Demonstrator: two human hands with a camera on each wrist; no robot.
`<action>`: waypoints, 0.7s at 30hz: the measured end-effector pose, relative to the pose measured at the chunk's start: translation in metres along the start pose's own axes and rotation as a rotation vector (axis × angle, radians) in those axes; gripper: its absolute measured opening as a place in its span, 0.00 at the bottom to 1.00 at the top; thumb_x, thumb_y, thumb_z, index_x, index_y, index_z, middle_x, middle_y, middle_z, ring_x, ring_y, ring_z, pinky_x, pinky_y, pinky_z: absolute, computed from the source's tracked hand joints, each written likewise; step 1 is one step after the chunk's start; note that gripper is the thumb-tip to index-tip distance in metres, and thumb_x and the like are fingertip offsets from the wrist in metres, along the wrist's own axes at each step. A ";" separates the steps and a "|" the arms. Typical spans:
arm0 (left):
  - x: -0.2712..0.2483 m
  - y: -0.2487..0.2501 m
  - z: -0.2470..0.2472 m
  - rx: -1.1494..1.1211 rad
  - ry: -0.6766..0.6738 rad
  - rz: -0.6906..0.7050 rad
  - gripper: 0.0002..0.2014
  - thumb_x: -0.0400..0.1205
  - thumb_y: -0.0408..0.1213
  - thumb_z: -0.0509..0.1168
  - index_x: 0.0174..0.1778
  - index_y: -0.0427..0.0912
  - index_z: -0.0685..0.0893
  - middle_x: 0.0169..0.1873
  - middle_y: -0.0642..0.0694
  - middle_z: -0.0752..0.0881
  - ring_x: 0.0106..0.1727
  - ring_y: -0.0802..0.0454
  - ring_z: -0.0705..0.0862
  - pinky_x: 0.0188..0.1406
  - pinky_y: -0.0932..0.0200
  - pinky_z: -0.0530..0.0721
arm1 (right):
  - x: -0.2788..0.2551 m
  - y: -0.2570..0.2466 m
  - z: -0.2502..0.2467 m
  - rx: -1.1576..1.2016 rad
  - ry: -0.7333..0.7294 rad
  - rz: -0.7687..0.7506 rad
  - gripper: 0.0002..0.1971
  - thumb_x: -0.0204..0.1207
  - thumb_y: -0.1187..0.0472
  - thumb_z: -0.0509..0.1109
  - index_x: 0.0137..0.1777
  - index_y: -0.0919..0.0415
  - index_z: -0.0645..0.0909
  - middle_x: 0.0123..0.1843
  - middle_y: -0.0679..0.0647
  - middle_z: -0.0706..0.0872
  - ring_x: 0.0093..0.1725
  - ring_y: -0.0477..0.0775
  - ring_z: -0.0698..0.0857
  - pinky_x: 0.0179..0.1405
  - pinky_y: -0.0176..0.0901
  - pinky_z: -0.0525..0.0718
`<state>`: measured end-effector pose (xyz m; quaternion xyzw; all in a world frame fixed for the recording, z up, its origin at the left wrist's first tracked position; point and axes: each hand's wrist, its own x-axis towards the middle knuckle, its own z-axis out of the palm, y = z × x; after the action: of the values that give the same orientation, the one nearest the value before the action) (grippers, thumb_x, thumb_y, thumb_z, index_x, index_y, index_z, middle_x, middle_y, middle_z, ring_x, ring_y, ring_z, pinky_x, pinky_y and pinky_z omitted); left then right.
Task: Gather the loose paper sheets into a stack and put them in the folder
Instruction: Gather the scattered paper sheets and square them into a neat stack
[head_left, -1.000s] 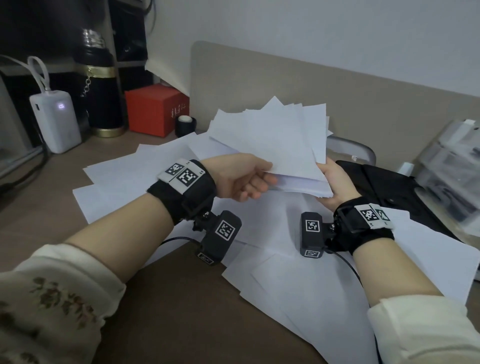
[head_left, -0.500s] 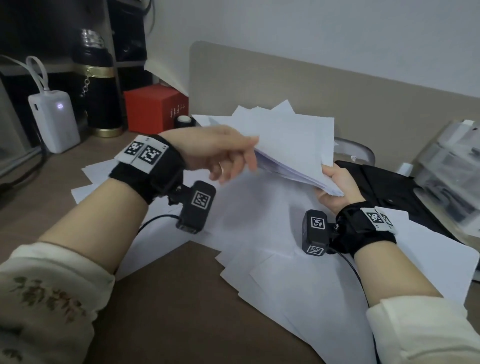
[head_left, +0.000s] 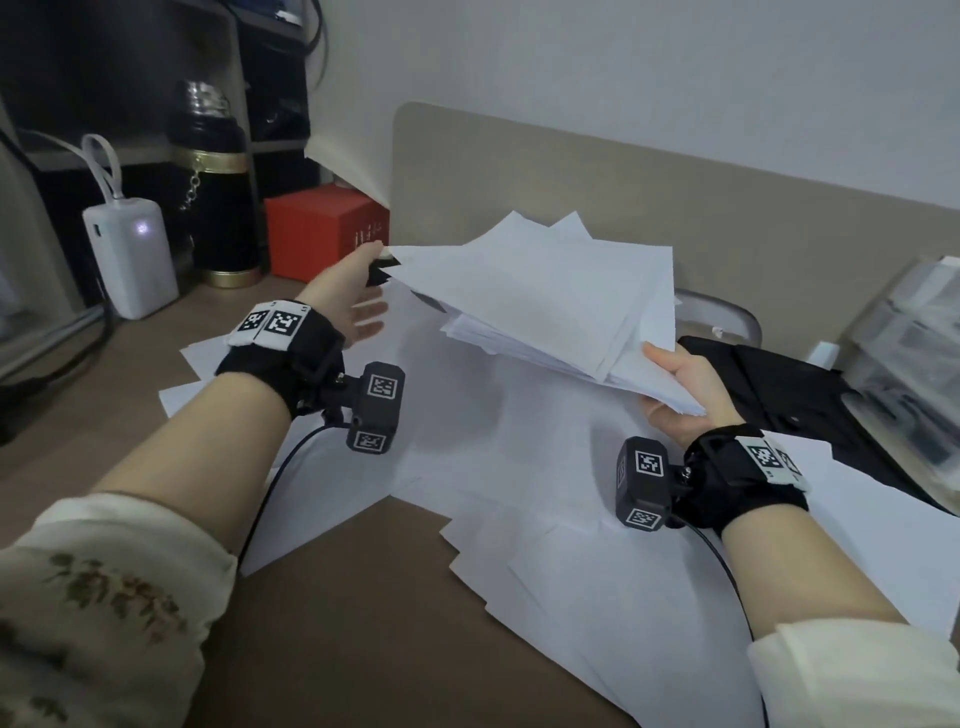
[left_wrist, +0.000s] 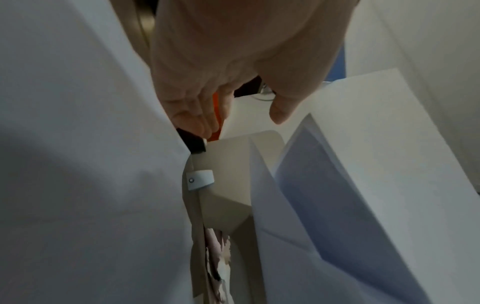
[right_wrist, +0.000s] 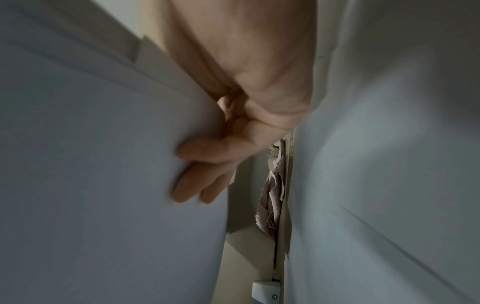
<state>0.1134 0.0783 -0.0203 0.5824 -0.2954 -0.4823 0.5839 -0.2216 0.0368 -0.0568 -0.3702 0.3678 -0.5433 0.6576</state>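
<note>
While gathering continues: loose sheets (head_left: 597, 597) fanned over the surface's near and middle, some overlapping. Right hand (head_left: 680, 395) pinches the uneven raised stack (head_left: 550, 296) at its near corner, thumb on top. Left hand (head_left: 353, 296), fingers extended, empty, reaches toward the far-left sheets. Black folder (head_left: 769, 395) at the right edge. Advice: lift sheets by an edge, add them square, then tap the stack even.

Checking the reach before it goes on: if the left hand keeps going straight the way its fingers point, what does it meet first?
Probably the small black object at the fingertips of the left hand, beside the held paper stack's left corner; the red box stands just beyond. Depth is unclear.
</note>
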 end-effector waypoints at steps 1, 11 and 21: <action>-0.001 0.000 0.000 -0.034 -0.034 -0.029 0.20 0.81 0.58 0.62 0.54 0.44 0.79 0.53 0.48 0.84 0.55 0.50 0.83 0.47 0.54 0.78 | 0.000 0.000 0.000 -0.016 -0.013 0.001 0.11 0.82 0.68 0.62 0.59 0.55 0.79 0.46 0.48 0.92 0.41 0.46 0.91 0.39 0.36 0.88; -0.002 -0.001 0.004 -0.068 0.095 0.042 0.08 0.87 0.31 0.54 0.43 0.40 0.75 0.39 0.45 0.82 0.36 0.51 0.82 0.35 0.57 0.82 | -0.002 0.000 0.003 -0.065 -0.049 -0.010 0.10 0.83 0.68 0.61 0.57 0.56 0.80 0.47 0.50 0.91 0.44 0.49 0.90 0.45 0.40 0.87; 0.013 0.003 0.000 -0.312 0.310 0.219 0.12 0.90 0.38 0.50 0.45 0.41 0.76 0.34 0.49 0.76 0.33 0.53 0.80 0.30 0.60 0.86 | 0.006 0.002 -0.009 0.068 0.042 -0.012 0.10 0.83 0.69 0.59 0.53 0.57 0.80 0.38 0.47 0.91 0.35 0.45 0.90 0.38 0.33 0.84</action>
<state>0.1188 0.0665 -0.0198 0.5167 -0.1858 -0.3608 0.7539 -0.2274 0.0309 -0.0634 -0.3384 0.3604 -0.5671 0.6588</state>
